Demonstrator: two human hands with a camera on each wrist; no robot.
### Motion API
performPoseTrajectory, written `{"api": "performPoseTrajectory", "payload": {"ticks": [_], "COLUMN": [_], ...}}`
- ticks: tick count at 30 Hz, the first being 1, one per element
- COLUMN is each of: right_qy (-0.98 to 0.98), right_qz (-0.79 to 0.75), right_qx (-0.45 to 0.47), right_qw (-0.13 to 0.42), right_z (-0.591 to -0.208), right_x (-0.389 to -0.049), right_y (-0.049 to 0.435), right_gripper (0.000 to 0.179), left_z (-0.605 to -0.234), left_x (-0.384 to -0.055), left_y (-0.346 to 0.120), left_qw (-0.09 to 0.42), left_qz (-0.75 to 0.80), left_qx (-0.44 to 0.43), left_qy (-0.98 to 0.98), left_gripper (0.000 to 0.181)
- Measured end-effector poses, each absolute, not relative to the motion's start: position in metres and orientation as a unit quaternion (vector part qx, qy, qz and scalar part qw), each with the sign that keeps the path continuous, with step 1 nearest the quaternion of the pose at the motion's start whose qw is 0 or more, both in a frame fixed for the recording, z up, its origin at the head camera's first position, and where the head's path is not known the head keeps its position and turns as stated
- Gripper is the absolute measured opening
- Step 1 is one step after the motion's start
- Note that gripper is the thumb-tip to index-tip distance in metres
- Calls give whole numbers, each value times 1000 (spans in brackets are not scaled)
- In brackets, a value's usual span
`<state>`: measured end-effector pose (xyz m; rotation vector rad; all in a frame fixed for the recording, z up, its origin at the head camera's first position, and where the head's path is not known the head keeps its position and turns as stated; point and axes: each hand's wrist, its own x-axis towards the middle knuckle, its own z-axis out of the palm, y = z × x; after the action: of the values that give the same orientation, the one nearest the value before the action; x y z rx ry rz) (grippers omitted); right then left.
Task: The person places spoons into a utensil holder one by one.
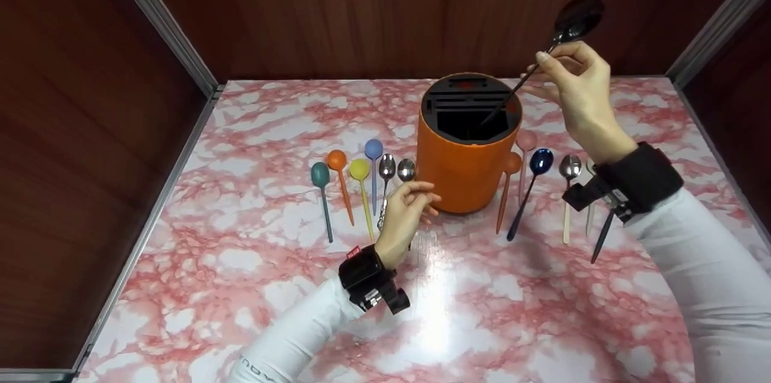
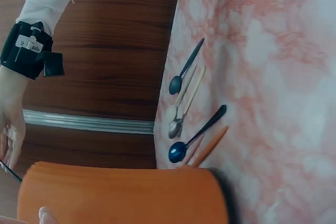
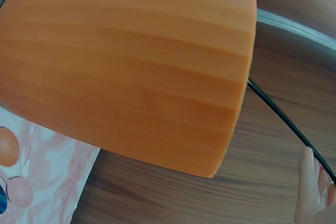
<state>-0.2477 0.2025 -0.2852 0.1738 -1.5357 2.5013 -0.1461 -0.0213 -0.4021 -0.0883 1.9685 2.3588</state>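
My right hand (image 1: 581,88) pinches a long dark spoon (image 1: 578,17) by its handle, just below the bowl. The spoon is tilted, bowl up, and its handle end reaches into the large front compartment of an orange cylindrical utensil holder (image 1: 461,172) with a black slotted top. In the right wrist view, the dark handle (image 3: 281,113) crosses the holder's rim. My left hand (image 1: 403,217) is at the holder's lower left side, fingers loosely bent and holding nothing; whether they touch it I cannot tell.
Left of the holder lie several spoons, among them a green spoon (image 1: 320,175), a yellow spoon (image 1: 360,170) and a silver spoon (image 1: 387,166). To its right lie more, including a blue metallic spoon (image 1: 541,161) and an orange-brown spoon (image 1: 512,163). A wooden panel (image 1: 361,15) stands behind.
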Motion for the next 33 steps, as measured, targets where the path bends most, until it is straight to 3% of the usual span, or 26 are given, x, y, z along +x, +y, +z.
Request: {"api": "performPoseTrajectory", "payload": {"ticks": [12,33], "right_qy": [-551,-614], "right_qz": [825,778], "right_qx": [76,73], "right_qw": [102,117], "right_z": [-302,-323], "right_x": [-250,-252], "right_y": [195,186], "right_gripper": [9,17], "left_z": [-441,-461], "left_x": [-128,-116], "left_y": [-19,-22], "left_qw": [74,70], "left_qz": [780,780], "left_qx": [-64,-79], "left_qy": [618,617], "left_gripper": [22,24]}}
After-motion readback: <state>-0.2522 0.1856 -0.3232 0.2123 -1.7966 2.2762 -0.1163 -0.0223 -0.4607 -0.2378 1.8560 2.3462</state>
